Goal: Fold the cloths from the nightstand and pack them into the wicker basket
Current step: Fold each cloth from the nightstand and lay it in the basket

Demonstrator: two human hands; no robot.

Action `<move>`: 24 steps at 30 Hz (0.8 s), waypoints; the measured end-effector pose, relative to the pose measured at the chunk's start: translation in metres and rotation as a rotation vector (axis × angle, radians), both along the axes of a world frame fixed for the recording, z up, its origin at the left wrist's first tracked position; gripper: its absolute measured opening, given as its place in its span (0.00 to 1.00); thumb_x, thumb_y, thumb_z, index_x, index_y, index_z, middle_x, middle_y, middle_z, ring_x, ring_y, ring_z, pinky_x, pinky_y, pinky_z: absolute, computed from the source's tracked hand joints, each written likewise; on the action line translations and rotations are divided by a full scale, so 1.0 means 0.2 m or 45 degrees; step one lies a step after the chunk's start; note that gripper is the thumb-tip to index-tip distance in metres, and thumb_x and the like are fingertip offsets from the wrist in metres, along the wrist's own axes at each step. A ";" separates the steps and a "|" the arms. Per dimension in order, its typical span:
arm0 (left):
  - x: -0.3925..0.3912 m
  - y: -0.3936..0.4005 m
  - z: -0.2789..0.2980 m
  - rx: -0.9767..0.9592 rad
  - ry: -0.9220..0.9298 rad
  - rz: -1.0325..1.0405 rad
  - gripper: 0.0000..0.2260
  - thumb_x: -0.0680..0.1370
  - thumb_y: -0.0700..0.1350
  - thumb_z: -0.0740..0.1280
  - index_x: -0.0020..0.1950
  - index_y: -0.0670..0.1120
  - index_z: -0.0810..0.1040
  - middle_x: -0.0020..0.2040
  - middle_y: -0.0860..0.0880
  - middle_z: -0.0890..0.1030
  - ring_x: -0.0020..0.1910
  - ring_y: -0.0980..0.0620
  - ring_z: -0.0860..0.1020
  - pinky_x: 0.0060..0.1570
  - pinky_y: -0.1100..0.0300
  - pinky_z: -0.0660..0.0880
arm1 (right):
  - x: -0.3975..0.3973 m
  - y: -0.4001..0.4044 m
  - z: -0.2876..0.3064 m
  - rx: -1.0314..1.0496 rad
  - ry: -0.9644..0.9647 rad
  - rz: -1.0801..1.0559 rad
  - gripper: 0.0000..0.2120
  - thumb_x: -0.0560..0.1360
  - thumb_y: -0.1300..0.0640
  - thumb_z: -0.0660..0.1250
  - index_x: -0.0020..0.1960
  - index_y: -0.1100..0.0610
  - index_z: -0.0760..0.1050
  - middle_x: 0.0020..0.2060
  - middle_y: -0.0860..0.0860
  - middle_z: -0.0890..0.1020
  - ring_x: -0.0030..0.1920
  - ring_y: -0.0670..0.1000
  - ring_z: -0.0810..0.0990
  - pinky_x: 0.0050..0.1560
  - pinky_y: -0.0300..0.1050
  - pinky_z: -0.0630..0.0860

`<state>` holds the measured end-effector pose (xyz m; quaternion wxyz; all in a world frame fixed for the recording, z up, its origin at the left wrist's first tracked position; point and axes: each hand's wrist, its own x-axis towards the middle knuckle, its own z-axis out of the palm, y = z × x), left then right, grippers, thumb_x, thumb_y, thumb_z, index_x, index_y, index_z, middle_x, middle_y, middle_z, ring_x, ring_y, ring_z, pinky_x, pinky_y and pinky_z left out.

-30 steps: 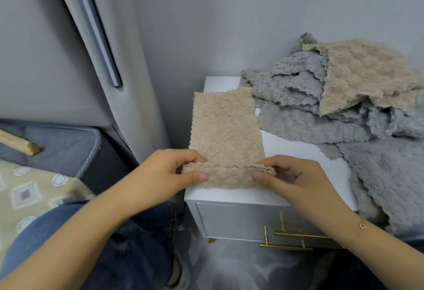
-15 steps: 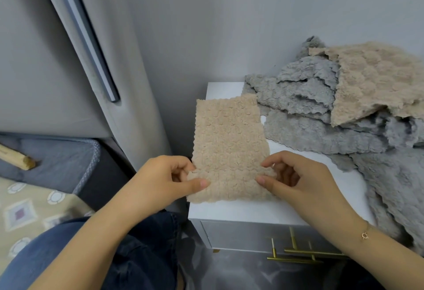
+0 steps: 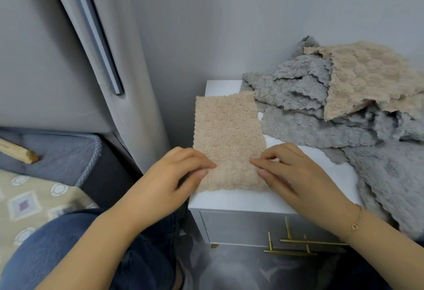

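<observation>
Both of your hands have slid up the beige cloth [image 3: 227,138] since a moment ago, and its near end now lies flat. Your left hand [image 3: 169,175] rests on the cloth's left edge with fingers laid out, loosely bent. Your right hand [image 3: 291,172] rests on the right edge, fingertips pressing down. That folded cloth lies on the white nightstand [image 3: 238,202], at its left side. Just beside it sits a heap of grey cloths [image 3: 305,127] with 1 beige cloth on top [image 3: 367,78].
</observation>
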<state>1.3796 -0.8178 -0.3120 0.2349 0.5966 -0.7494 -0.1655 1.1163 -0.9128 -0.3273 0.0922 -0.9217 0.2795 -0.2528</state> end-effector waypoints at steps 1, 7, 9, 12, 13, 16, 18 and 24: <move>0.00 0.01 0.00 0.012 -0.007 0.009 0.15 0.81 0.57 0.58 0.66 0.58 0.76 0.59 0.65 0.74 0.62 0.58 0.71 0.62 0.66 0.67 | -0.01 0.00 0.00 0.041 0.027 0.004 0.19 0.81 0.47 0.58 0.61 0.56 0.80 0.50 0.47 0.77 0.51 0.48 0.74 0.49 0.47 0.76; -0.06 0.05 -0.03 0.024 -0.053 0.027 0.28 0.74 0.68 0.61 0.70 0.56 0.72 0.61 0.66 0.69 0.65 0.61 0.66 0.64 0.73 0.62 | -0.01 0.04 0.00 0.044 0.173 -0.003 0.34 0.72 0.30 0.60 0.64 0.55 0.77 0.53 0.45 0.74 0.53 0.46 0.71 0.55 0.41 0.72; -0.08 0.06 -0.04 0.023 -0.096 0.008 0.32 0.71 0.70 0.65 0.70 0.55 0.71 0.62 0.64 0.68 0.65 0.62 0.65 0.63 0.75 0.61 | -0.01 0.06 0.00 0.012 0.151 0.008 0.33 0.71 0.30 0.61 0.62 0.56 0.78 0.51 0.45 0.74 0.51 0.46 0.71 0.53 0.39 0.70; -0.09 0.09 -0.05 0.008 -0.148 -0.020 0.30 0.70 0.65 0.68 0.69 0.55 0.71 0.61 0.62 0.68 0.62 0.61 0.65 0.61 0.74 0.62 | -0.03 0.08 0.00 -0.028 0.132 0.066 0.31 0.71 0.31 0.64 0.60 0.56 0.79 0.49 0.46 0.75 0.48 0.48 0.72 0.49 0.43 0.73; -0.09 0.10 -0.06 -0.008 -0.154 -0.019 0.28 0.71 0.63 0.69 0.68 0.55 0.71 0.61 0.62 0.69 0.62 0.61 0.65 0.60 0.73 0.63 | -0.04 0.08 -0.01 -0.049 0.132 0.084 0.30 0.71 0.33 0.65 0.59 0.56 0.79 0.49 0.47 0.75 0.48 0.49 0.73 0.48 0.44 0.74; -0.11 0.13 -0.07 -0.078 -0.141 -0.010 0.22 0.72 0.58 0.69 0.65 0.55 0.74 0.59 0.61 0.71 0.58 0.62 0.67 0.59 0.72 0.65 | -0.07 0.11 -0.03 -0.074 0.093 0.099 0.24 0.72 0.39 0.69 0.57 0.56 0.79 0.48 0.48 0.76 0.47 0.50 0.74 0.44 0.47 0.76; -0.11 0.14 -0.07 -0.107 -0.102 -0.001 0.19 0.73 0.56 0.69 0.63 0.55 0.76 0.57 0.62 0.73 0.57 0.61 0.69 0.59 0.72 0.65 | -0.07 0.13 -0.04 -0.054 0.057 0.096 0.21 0.71 0.43 0.71 0.56 0.56 0.80 0.48 0.48 0.77 0.46 0.50 0.74 0.43 0.47 0.76; -0.11 0.14 0.00 -0.023 0.145 0.077 0.14 0.74 0.63 0.65 0.56 0.60 0.79 0.53 0.62 0.77 0.57 0.57 0.75 0.56 0.66 0.71 | -0.06 0.09 0.00 0.136 -0.083 0.041 0.14 0.73 0.42 0.68 0.47 0.53 0.82 0.43 0.43 0.76 0.45 0.45 0.72 0.48 0.41 0.69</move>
